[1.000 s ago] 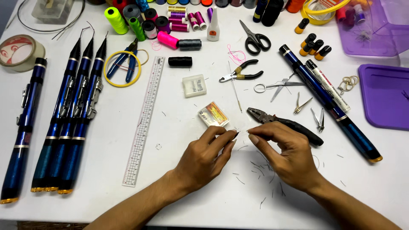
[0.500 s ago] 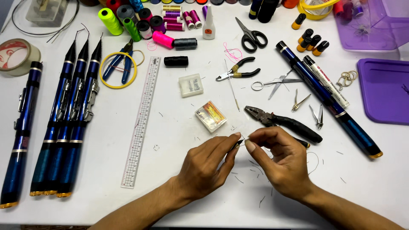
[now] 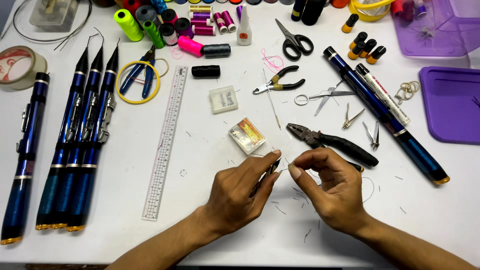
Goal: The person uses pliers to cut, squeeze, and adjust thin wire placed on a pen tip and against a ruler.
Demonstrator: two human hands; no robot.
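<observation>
Both hands meet low in the middle of the white tabletop (image 3: 210, 135). The left hand (image 3: 237, 192) has its thumb and forefinger pressed together on a thin dark rod tip (image 3: 265, 179), which slants down through the grip toward the palm. The right hand (image 3: 330, 192) faces it, thumb and forefinger pinched on a fine thread (image 3: 284, 170) that runs across to the left fingertips; the thread is too thin to follow further. The two pinches are just beside each other, above a scatter of short thread clippings (image 3: 300, 197) on the tabletop. Just beyond the hands lies a small clear box with orange contents (image 3: 247, 135), and beside the right hand black-handled pliers (image 3: 332, 142) lie slantwise. A clear ruler (image 3: 165, 142) lies lengthwise to the left, with three dark blue telescopic fishing rods (image 3: 82, 145) side by side past it and a fourth (image 3: 25, 160) apart at the edge. Spools of thread (image 3: 170, 27) line the far side, near black scissors (image 3: 294, 40).
</observation>
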